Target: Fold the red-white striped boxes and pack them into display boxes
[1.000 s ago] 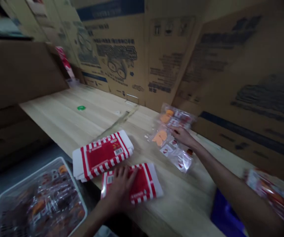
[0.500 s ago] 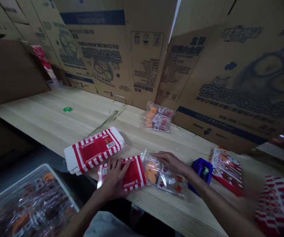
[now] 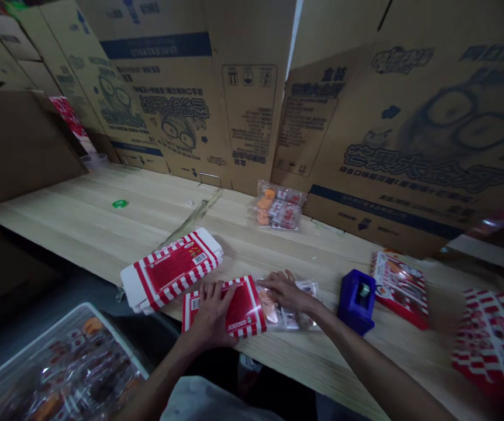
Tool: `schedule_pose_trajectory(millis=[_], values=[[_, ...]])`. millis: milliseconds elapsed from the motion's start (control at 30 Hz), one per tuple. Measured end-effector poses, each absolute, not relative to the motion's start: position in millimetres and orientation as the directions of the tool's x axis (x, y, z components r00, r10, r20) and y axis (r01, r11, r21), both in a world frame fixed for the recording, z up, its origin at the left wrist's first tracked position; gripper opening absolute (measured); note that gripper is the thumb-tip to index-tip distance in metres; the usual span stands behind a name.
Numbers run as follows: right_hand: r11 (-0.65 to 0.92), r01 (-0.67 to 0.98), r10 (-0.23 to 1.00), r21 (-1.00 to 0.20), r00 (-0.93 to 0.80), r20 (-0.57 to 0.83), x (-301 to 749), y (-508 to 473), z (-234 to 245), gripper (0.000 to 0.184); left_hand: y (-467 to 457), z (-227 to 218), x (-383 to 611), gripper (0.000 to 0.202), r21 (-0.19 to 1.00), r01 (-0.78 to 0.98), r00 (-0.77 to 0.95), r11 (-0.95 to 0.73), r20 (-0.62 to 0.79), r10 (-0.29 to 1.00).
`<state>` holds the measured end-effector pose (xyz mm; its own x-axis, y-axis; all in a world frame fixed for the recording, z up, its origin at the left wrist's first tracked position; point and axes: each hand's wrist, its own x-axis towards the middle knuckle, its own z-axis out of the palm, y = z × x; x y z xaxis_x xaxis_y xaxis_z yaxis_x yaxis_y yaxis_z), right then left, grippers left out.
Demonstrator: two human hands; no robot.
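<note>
A red-and-white striped carton [image 3: 247, 304] lies flat near the table's front edge. My left hand [image 3: 212, 307] is over its left half, fingers on top and thumb toward the near edge, gripping it. Against the carton's right end lies a clear plastic packet [image 3: 293, 316] of orange and dark pieces; its left end meets the carton's opening, and how far it is inside is hard to tell. My right hand [image 3: 285, 290] is on top of the packet with its fingers bent over the plastic, pointing left. Just behind the left hand sits a stack of flat striped cartons [image 3: 175, 266].
A blue tape dispenser [image 3: 357, 301] and a filled striped box [image 3: 401, 286] stand to the right, with more striped boxes [image 3: 495, 339] beyond. Other packets [image 3: 280, 204] and a green ring [image 3: 120, 204] lie farther back. A white-rimmed bin [image 3: 118, 336] of packets stands at lower left. Cardboard boxes [image 3: 252, 111] wall the back.
My right hand has brought the packet left and squared it against the carton's right end; its fingers now reach close to that end. The left hand keeps hold of the carton.
</note>
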<state>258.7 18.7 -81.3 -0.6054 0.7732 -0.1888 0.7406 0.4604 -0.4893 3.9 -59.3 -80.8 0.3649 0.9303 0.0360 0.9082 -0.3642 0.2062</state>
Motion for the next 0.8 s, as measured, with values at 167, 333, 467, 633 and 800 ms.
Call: schedule_pose_trajectory(millis=[167, 333, 467, 633, 800], values=[[0.408, 0.747, 0.782, -0.525, -0.583, -0.222, 252, 14, -88, 0.041, -58, -81, 4, 0.116, 0.199, 0.895, 0.409, -0.399, -0.009, 0.912], [0.417, 0.732, 0.802, -0.539, -0.575, -0.161, 251, 9, -98, 0.04, -56, -80, 4, 0.119, 0.189, 0.889, 0.434, -0.417, -0.055, 0.899], [0.469, 0.732, 0.798, -0.494, -0.591, -0.116, 252, -2, -96, 0.038, -58, -86, 3, 0.124, 0.2, 0.891, 0.424, -0.408, -0.047, 0.904], [0.561, 0.707, 0.769, -0.432, -0.638, -0.046, 271, -4, -120, 0.043, -60, -104, 0, 0.122, 0.3, 0.849, 0.457, -0.435, -0.004, 0.889], [0.681, 0.573, 0.713, -0.456, -0.661, 0.234, 275, 11, -160, 0.038, -53, -117, -2, 0.108, 0.298, 0.841, 0.473, -0.452, 0.004, 0.881]])
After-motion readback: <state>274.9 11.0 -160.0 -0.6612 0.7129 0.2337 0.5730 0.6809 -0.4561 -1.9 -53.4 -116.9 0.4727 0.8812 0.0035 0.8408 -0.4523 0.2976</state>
